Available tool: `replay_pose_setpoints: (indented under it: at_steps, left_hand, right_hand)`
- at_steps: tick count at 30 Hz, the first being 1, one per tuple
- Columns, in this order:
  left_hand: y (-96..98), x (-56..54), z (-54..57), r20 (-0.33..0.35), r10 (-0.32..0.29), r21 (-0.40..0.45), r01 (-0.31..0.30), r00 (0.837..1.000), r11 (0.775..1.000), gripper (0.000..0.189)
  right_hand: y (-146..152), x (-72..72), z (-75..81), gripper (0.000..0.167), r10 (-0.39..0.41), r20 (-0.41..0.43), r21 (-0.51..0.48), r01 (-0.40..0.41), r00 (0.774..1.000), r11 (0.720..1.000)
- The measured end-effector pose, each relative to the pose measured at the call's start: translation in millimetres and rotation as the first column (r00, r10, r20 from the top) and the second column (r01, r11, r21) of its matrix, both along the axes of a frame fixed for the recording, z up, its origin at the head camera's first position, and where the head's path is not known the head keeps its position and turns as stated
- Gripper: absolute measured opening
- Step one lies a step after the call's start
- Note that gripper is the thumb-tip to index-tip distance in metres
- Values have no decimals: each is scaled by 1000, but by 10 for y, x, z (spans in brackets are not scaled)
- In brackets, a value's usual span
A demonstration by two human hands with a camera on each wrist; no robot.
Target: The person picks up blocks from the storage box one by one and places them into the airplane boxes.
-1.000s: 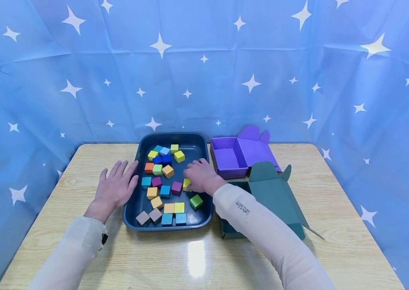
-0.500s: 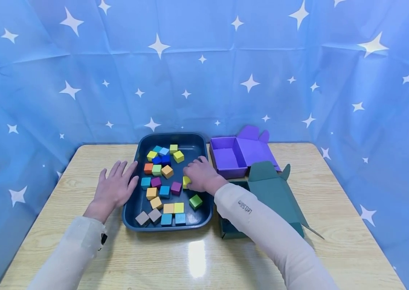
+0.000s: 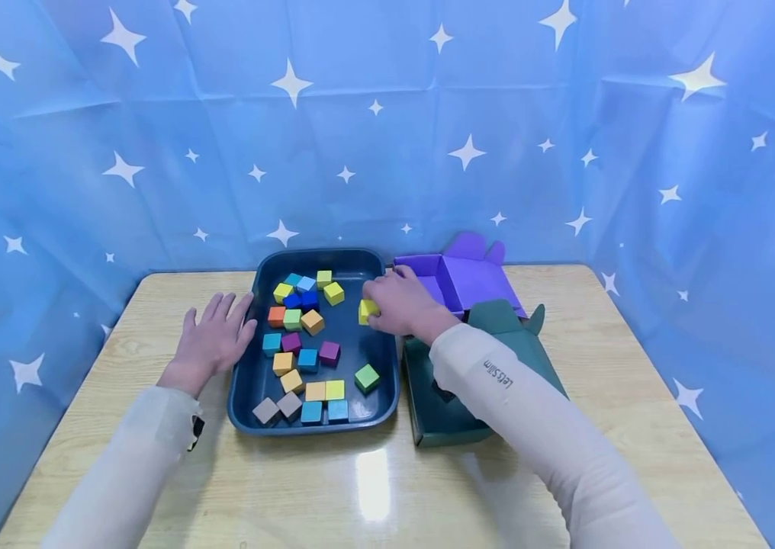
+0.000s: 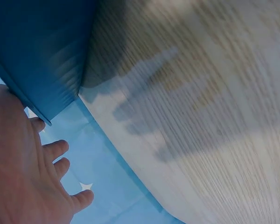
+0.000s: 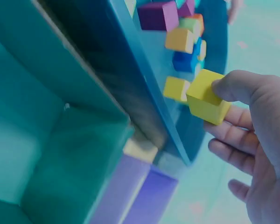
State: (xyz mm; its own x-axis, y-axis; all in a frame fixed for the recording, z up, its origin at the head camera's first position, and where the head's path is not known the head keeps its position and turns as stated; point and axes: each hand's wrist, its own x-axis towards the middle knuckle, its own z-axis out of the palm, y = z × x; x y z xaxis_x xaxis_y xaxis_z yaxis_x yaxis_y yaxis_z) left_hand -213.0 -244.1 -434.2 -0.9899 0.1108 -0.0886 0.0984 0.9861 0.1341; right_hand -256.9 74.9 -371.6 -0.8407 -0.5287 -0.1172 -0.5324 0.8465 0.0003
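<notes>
A yellow cube is pinched between the thumb and fingers of my right hand, raised over the right side of the dark blue tray. My left hand lies with its fingers spread against the tray's left rim; in the left wrist view the straight fingers of the left hand touch the tray's outer wall. Several coloured cubes are in the tray, among them a green cube, a purple cube and an orange cube.
Right of the tray stands an open dark green box, its lid folded out to the right. Behind it is an open purple box, partly hidden by my right hand. A blue star-patterned curtain surrounds the wooden table.
My right hand has lifted the yellow cube from the tray floor and carried it up and right, toward the boxes. The left hand stays at the rim. The head view has shifted slightly.
</notes>
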Motion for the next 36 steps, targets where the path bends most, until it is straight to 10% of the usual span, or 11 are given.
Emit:
replay_pose_setpoints:
  at_steps: [13, 36]
  left_hand:
    - [-1, -58, -24, -8, 57, 29, -57, 998, 998, 58]
    - [53, -9, -99, -28, 69, -8, -69, 997, 998, 60]
  right_hand:
    - [488, -258, 214, 35, -60, -29, -142, 56, 998, 988]
    - [633, -740, -145, 36, -163, -100, -21, 162, 982, 987]
